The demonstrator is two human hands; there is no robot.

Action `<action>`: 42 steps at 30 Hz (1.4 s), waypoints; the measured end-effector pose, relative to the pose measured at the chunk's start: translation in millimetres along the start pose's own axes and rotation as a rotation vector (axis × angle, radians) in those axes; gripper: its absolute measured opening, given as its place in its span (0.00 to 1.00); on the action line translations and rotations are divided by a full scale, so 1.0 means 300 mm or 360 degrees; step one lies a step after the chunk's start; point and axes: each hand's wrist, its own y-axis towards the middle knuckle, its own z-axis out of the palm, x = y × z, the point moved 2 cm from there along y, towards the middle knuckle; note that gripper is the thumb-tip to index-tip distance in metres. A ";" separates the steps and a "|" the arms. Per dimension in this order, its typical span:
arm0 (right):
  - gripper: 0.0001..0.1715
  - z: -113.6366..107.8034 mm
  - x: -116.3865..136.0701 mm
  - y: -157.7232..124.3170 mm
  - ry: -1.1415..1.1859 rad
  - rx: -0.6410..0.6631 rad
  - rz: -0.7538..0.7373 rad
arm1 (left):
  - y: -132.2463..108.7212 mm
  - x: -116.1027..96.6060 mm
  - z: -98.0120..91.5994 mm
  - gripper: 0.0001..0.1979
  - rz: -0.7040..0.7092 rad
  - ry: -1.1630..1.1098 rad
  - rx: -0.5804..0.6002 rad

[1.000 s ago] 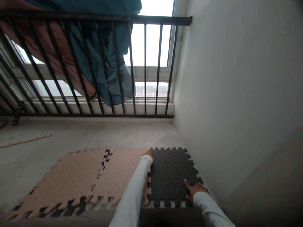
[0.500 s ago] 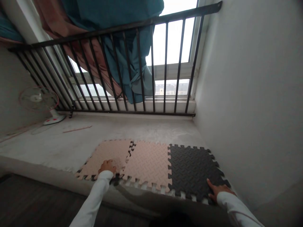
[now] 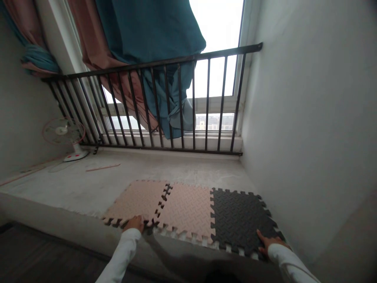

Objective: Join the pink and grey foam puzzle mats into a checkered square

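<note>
Three interlocking foam floor tiles lie edge to edge on the concrete floor: a peach tile [image 3: 132, 200], a second peach tile [image 3: 187, 210] and a black tile [image 3: 238, 216] with a woven tread pattern. My left hand [image 3: 134, 224] rests on the near edge of the left peach tile, close to its seam with the middle tile, and holds nothing that I can see. At the black tile's near right corner, my right hand [image 3: 268, 241] lies with its fingers spread on the surface.
A white wall [image 3: 294, 118] rises right of the tiles. Beyond them stand a black metal railing [image 3: 173, 147], a window with teal and pink curtains [image 3: 147, 47], and a small desk fan [image 3: 64, 133]. A thin strip [image 3: 103, 168] lies on the floor. A raised ledge [image 3: 59, 216] runs along the near side.
My left hand has moved from the far edge of the middle tile to the near edge of the left tile. My right hand stays on the black tile. The view has swung, bringing the fan in.
</note>
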 end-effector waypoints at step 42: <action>0.40 -0.067 0.047 -0.083 0.0023 0.0204 0.0230 | -0.144 -0.839 0.090 0.43 0.0527 -0.0087 0.0210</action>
